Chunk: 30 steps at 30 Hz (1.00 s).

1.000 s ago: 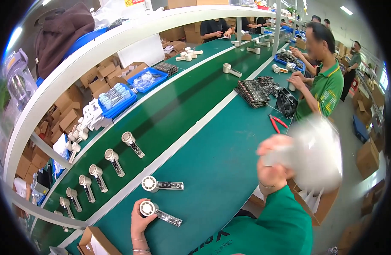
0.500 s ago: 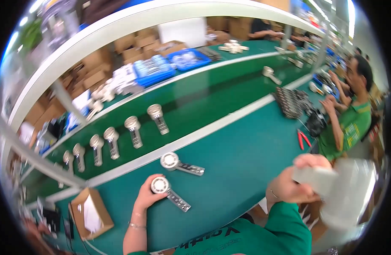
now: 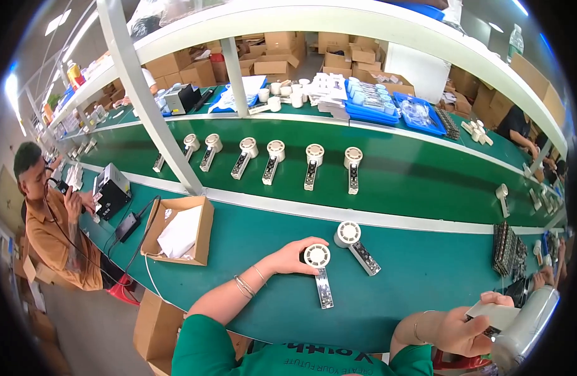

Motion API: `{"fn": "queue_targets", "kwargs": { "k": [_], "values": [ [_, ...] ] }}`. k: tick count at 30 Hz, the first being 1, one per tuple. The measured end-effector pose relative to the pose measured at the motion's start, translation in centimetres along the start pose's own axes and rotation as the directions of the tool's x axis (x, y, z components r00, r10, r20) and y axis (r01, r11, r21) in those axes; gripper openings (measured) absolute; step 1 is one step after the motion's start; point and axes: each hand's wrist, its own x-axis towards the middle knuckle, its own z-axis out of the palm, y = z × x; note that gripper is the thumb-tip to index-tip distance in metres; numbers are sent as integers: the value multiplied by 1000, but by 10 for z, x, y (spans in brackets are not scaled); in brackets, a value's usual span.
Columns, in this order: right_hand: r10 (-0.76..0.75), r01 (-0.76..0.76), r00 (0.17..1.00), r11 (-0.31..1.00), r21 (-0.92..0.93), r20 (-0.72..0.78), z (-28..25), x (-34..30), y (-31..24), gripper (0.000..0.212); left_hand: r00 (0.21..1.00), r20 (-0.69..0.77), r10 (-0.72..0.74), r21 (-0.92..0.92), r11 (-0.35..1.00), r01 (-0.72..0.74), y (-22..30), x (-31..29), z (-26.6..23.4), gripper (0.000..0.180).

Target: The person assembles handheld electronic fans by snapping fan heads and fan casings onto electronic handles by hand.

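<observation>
My left hand [image 3: 299, 255] curls round the vented round head of a white hair-dryer-shaped unit [image 3: 318, 255], which lies on the green bench. Its handle is uncovered and a circuit board shows in it. Just right of it, apart, lies a second such unit [image 3: 348, 234], handle pointing toward me. At the lower right my right hand [image 3: 467, 329] grips another white unit [image 3: 528, 329] by its handle, fingers and thumb closed round it. The cylindrical body of that unit points outward, tilted, above the bench's right edge; part of its handle is hidden by my fingers.
Several similar units stand in a row on the green conveyor [image 3: 401, 182] beyond a pale rail. An open cardboard box [image 3: 204, 235] with white sheets sits left. Dark stacked parts [image 3: 505, 250] lie right. A co-worker [image 3: 56, 232] is at the left; a white post [image 3: 153, 106] crosses the belt.
The view has swung left, bringing the left co-worker in. My right hand has lowered with its unit, which has turned and is less blurred. My left hand still holds its unit on the bench.
</observation>
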Motion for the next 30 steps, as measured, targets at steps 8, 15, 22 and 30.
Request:
{"fn": "queue_targets", "kwargs": {
  "k": [8,15,22,30],
  "values": [
    [301,-368,925,862,349,232,25,-13,-22,50,997,-34,73,78,994,-71,-2,-2,-4,75],
    [469,-793,477,595,134,743,39,-44,-18,36,834,-229,502,125,865,-486,102,-21,20,112],
    [277,-895,123,445,-14,953,45,-87,-50,58,702,-429,569,199,817,-541,142,-40,45,97],
    [188,-936,-51,334,-112,981,33,-88,-36,80,552,-295,780,578,606,-547,153,-59,37,73]
  ]
}}
